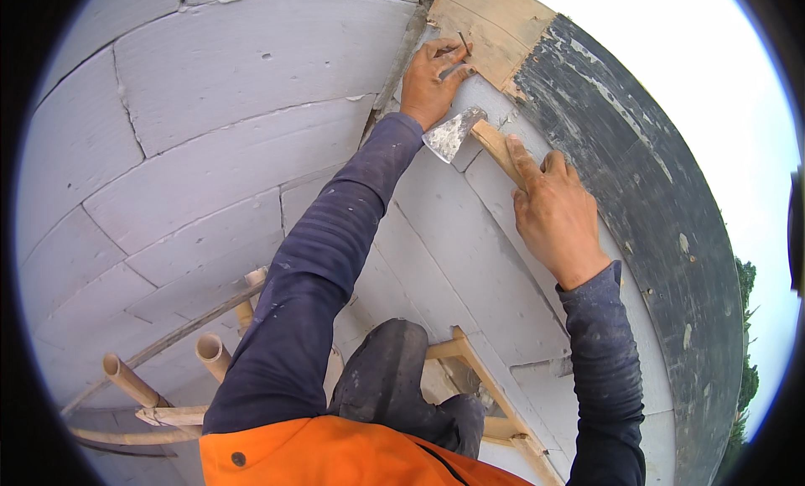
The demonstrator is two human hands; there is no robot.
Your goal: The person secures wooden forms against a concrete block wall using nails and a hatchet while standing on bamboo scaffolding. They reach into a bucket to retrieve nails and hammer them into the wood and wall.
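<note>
My left hand (433,83) is raised near the wall corner, its thumb and fingers pinching a thin dark nail (464,44) against the pale wooden board (490,20). Below and right of it, my right hand (558,207) grips the wooden handle of a hatchet (501,155), index finger stretched along the handle. The hatchet's metal head (454,135) is whitish and scuffed, its flared blade pointing left toward my left wrist. A gap shows between the hatchet head and the nail.
Pale block walls (243,58) meet at the corner. A long dark formwork panel (646,159) runs along the wall top at right, sky beyond. Bamboo poles (134,381) stand at lower left. A wooden frame (486,373) sits beside my knee (390,360).
</note>
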